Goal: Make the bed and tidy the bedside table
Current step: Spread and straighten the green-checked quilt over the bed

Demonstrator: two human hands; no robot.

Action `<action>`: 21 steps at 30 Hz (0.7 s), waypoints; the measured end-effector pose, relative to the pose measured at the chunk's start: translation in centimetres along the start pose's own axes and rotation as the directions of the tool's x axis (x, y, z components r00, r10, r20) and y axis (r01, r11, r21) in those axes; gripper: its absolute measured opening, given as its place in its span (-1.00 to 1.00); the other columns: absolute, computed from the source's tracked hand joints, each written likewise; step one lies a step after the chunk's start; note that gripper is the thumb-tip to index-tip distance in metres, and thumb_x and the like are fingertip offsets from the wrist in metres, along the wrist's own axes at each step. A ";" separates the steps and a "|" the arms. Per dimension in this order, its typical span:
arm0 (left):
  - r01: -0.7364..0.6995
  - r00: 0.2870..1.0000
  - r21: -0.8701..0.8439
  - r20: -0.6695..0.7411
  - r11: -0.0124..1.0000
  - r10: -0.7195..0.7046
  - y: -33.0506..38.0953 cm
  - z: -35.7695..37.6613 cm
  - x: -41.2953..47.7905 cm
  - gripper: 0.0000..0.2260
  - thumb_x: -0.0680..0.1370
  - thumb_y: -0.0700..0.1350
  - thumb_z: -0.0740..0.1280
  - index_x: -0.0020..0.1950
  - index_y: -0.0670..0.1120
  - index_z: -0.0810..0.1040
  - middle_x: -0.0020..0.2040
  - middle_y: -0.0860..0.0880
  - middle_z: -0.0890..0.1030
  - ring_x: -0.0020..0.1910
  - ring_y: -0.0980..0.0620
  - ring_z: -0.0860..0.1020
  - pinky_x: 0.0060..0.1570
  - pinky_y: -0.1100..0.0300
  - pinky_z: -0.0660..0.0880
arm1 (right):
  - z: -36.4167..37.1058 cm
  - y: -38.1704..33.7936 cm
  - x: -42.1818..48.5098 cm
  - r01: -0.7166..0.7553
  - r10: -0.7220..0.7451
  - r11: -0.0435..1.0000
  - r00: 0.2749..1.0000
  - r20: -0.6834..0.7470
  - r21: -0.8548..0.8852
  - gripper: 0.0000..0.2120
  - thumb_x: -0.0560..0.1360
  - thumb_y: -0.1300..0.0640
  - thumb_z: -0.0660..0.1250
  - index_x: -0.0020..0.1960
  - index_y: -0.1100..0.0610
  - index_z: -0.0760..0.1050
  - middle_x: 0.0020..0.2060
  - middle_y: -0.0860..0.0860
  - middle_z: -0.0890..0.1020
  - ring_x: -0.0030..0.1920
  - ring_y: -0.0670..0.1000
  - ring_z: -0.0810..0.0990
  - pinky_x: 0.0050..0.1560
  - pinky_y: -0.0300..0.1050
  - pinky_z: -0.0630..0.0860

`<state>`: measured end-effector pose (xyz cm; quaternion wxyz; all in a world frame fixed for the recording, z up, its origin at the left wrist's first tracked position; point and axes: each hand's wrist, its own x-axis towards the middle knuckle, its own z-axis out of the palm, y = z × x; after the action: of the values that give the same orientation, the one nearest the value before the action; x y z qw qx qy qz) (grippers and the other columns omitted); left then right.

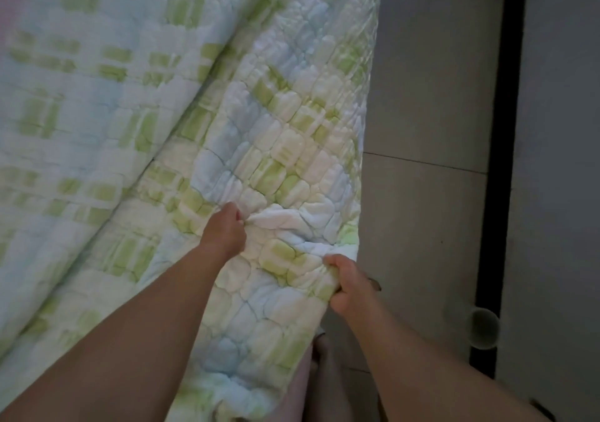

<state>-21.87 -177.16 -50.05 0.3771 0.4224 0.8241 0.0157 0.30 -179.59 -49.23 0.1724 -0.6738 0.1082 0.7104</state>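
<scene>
1. Quilt (279, 149), padded and checked in green, white and pale blue, is held in both our hands near its right edge.
2. Our left hand (224, 230) has its fingers curled tight into the fabric. It pinches up a fold that bunches just beside the knuckles.
3. Our right hand (349, 283) grips the quilt's edge lower down and further right, with fingers and thumb closed round a gathered handful of cloth.
4. The two hands are near each other but apart, and the fabric between them is puckered.
5. From the hands the quilt spreads up and to the left and fills most of the view. Long creases run diagonally across it, and its far parts are blurred.
6. Its right edge runs alongside a grey tiled floor (422, 97).
7. A pale pink surface (293, 389) shows under the quilt at the bottom; we cannot tell what it is.
8. Further right, a dark strip (506, 97) runs from top to bottom. A round pale object (482, 327) sits beside its lower part, too blurred to identify.
</scene>
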 end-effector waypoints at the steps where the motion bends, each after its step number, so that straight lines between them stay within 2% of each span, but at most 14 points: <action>1: -0.018 1.000 0.010 0.011 1.000 0.018 0.3 -0.2 0.0 -0.87 0.57 -0.09 0.29 -0.07 -0.12 0.39 -0.06 -0.18 0.56 -0.07 -0.17 0.55 -0.09 0.05 0.48 | -0.1 -0.3 -0.3 -0.017 0.017 1.000 1.000 0.023 0.014 -0.83 0.49 0.23 0.31 0.07 0.21 0.53 0.00 0.20 0.63 0.03 0.20 0.61 0.13 0.17 0.54; 3: -0.034 0.997 0.062 0.068 0.997 0.029 0.9 -0.8 -0.2 -0.63 0.46 0.14 0.41 -0.05 -0.12 0.41 -0.11 -0.08 0.51 -0.11 -0.10 0.50 -0.17 0.09 0.39 | -0.8 -0.9 -0.5 -0.047 0.043 0.998 0.995 0.087 0.044 -0.82 0.54 0.14 0.28 0.07 0.21 0.53 0.02 0.21 0.63 0.07 0.21 0.59 0.17 0.21 0.49; 5: -0.073 0.990 0.224 0.138 0.972 0.043 1.3 -1.5 -0.4 -0.54 0.35 0.26 0.46 -0.07 -0.08 0.43 -0.14 -0.04 0.51 -0.14 -0.05 0.48 -0.23 0.11 0.35 | -1.8 -1.5 -0.5 -0.065 0.055 0.995 0.991 0.122 0.075 -0.71 0.54 0.04 0.30 0.15 0.21 0.53 0.08 0.24 0.63 0.11 0.23 0.59 0.15 0.24 0.49; 7: -0.165 0.974 0.372 0.209 0.913 0.091 1.6 -1.8 -0.5 -0.60 0.39 0.25 0.42 -0.10 -0.06 0.47 -0.12 -0.07 0.57 -0.16 -0.04 0.48 -0.28 0.13 0.32 | -2.7 -2.6 -0.5 -0.032 0.014 0.994 0.986 0.164 0.104 -0.66 0.54 -0.01 0.29 0.16 0.22 0.54 0.04 0.26 0.65 0.10 0.24 0.59 0.15 0.25 0.47; 8: -0.202 0.964 0.395 0.241 0.896 0.111 2.0 -2.1 -0.6 -0.65 0.44 0.23 0.38 -0.11 -0.06 0.49 -0.10 -0.09 0.59 -0.17 -0.04 0.48 -0.29 0.14 0.30 | -2.7 -3.6 -0.5 -0.012 -0.007 0.995 0.983 0.182 0.103 -0.66 0.55 -0.01 0.27 0.15 0.23 0.55 0.02 0.26 0.66 0.09 0.24 0.59 0.15 0.25 0.46; 10: -0.247 0.951 0.360 0.266 0.900 0.155 3.2 -3.1 -0.8 -0.69 0.52 0.16 0.32 -0.09 -0.10 0.55 -0.09 -0.14 0.60 -0.19 -0.06 0.48 -0.28 0.14 0.29 | -2.0 -6.3 -0.7 0.091 -0.100 0.994 0.974 0.204 0.054 -0.66 0.53 0.07 0.28 0.24 0.22 0.51 0.13 0.28 0.61 0.12 0.24 0.57 0.14 0.23 0.48; 11: -0.252 0.957 0.319 0.225 0.914 0.185 3.8 -3.9 -0.8 -0.69 0.55 0.12 0.29 -0.08 -0.14 0.56 -0.10 -0.17 0.60 -0.20 -0.08 0.49 -0.28 0.14 0.30 | -0.9 -7.9 -0.9 0.198 -0.195 0.980 0.960 0.201 0.006 -0.62 0.48 0.16 0.30 0.29 0.17 0.48 0.20 0.28 0.57 0.11 0.22 0.57 0.10 0.20 0.53; 12: -0.255 0.965 0.266 0.128 0.930 0.228 4.4 -4.7 -0.9 -0.69 0.57 0.07 0.28 -0.08 -0.18 0.56 -0.11 -0.20 0.61 -0.21 -0.12 0.52 -0.28 0.12 0.32 | 0.4 -9.5 -1.2 0.323 -0.307 0.945 0.933 0.189 -0.060 -0.59 0.43 0.26 0.30 0.28 0.11 0.48 0.21 0.27 0.55 0.06 0.19 0.58 0.01 0.14 0.57; 14: -0.262 0.932 0.162 -0.211 0.951 0.293 4.8 -6.7 -0.7 -0.71 0.59 0.00 0.26 -0.13 -0.23 0.52 -0.18 -0.28 0.61 -0.21 -0.21 0.57 -0.27 0.05 0.39 | 4.5 -12.8 -3.2 0.582 -0.545 0.799 0.807 0.228 -0.149 -0.57 0.38 0.40 0.24 0.13 0.04 0.56 0.02 0.19 0.62 -0.14 0.06 0.59 -0.17 -0.04 0.58; 16: -0.255 0.812 0.030 -0.537 0.967 0.231 4.6 -8.3 -0.2 -0.70 0.58 -0.03 0.24 -0.18 -0.25 0.47 -0.24 -0.31 0.60 -0.24 -0.25 0.58 -0.26 -0.02 0.45 | 9.4 -15.6 -6.3 0.789 -0.685 0.609 0.575 0.447 -0.082 -0.57 0.28 0.43 0.22 -0.08 0.01 0.64 -0.21 0.02 0.63 -0.25 -0.03 0.55 -0.24 -0.15 0.52; 18: -0.222 0.704 -0.112 -0.705 0.969 0.080 4.6 -9.2 0.6 -0.70 0.59 -0.05 0.22 -0.17 -0.29 0.45 -0.20 -0.33 0.57 -0.20 -0.23 0.55 -0.21 0.00 0.37 | 13.1 -17.2 -8.4 0.946 -0.760 0.313 0.302 0.575 -0.084 -0.55 0.21 0.44 0.17 -0.21 -0.03 0.65 -0.26 -0.09 0.62 -0.17 -0.06 0.56 -0.14 -0.18 0.50; 19: -0.193 0.679 -0.155 -0.734 0.969 0.017 4.6 -9.2 1.0 -0.70 0.60 -0.08 0.23 -0.16 -0.31 0.45 -0.16 -0.35 0.56 -0.17 -0.23 0.53 -0.18 0.01 0.31 | 14.2 -17.6 -8.3 0.976 -0.768 0.128 0.210 0.605 -0.176 -0.54 0.23 0.43 0.15 -0.18 -0.02 0.65 -0.20 -0.09 0.62 -0.09 -0.06 0.57 -0.06 -0.17 0.51; 20: -0.162 0.677 -0.187 -0.736 0.969 -0.028 4.5 -9.1 1.4 -0.72 0.60 -0.10 0.23 -0.13 -0.33 0.45 -0.12 -0.36 0.55 -0.12 -0.24 0.51 -0.14 0.01 0.28 | 15.0 -17.9 -7.4 0.949 -0.764 -0.038 0.175 0.622 -0.314 -0.53 0.28 0.42 0.14 -0.10 0.00 0.65 -0.11 -0.06 0.62 0.01 -0.04 0.56 0.04 -0.17 0.49; 21: -0.118 0.699 -0.209 -0.712 0.971 -0.068 4.3 -8.9 2.1 -0.74 0.60 -0.13 0.23 -0.09 -0.35 0.47 -0.07 -0.37 0.54 -0.06 -0.26 0.51 -0.08 0.00 0.30 | 15.3 -18.0 -6.2 0.871 -0.732 -0.155 0.216 0.647 -0.466 -0.53 0.35 0.41 0.14 0.03 0.01 0.64 0.01 0.00 0.59 0.10 0.00 0.53 0.12 -0.17 0.43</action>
<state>-25.28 -170.31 -43.46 0.0757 0.3458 0.8916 0.2823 -6.50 -157.80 -40.60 0.2660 -0.5208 -0.6736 0.4520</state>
